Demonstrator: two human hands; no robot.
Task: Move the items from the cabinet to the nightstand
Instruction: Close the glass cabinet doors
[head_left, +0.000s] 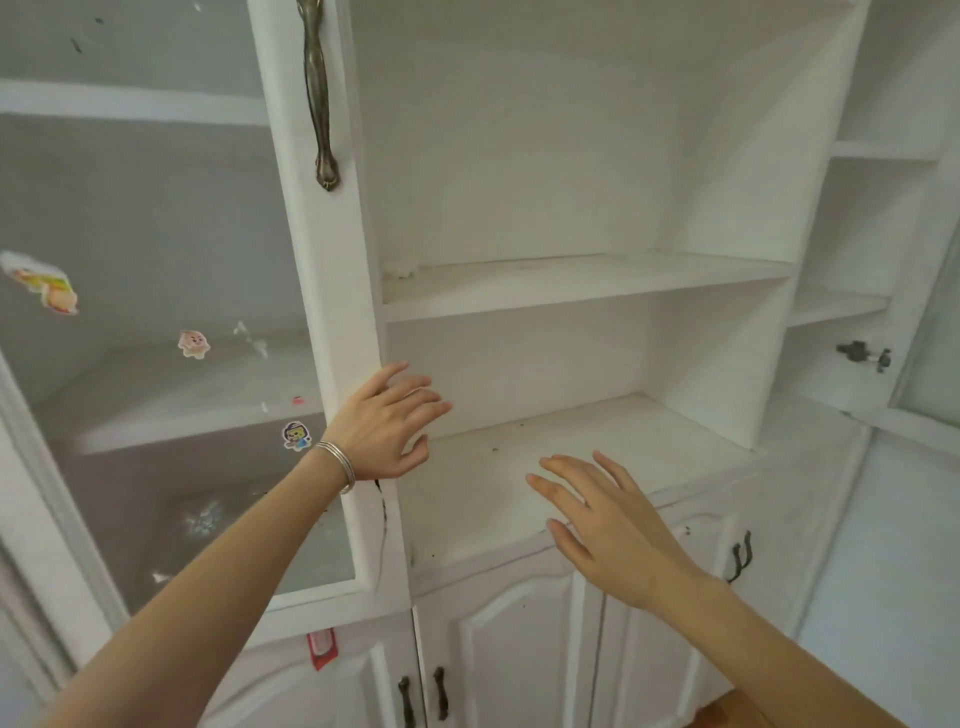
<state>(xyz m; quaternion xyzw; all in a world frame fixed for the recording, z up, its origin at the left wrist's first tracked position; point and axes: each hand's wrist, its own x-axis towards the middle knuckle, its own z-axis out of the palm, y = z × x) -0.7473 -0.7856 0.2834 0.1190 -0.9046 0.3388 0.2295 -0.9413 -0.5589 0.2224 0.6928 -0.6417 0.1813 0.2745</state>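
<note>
- Your left hand (382, 423) and right hand (605, 512) were spread, holding nothing, before the cabinet (571, 156).
- Its shelves (571, 283) showed no items; the nightstand was unseen.
- Probably finished; next, check elsewhere.

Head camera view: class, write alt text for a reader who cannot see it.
Two bare hands, the left hand with fingers spread and the right hand likewise, reach empty toward a white cabinet's bare lower shelf. The shelf above looks almost bare too, and a glass door with stickers stands at the left.
</note>
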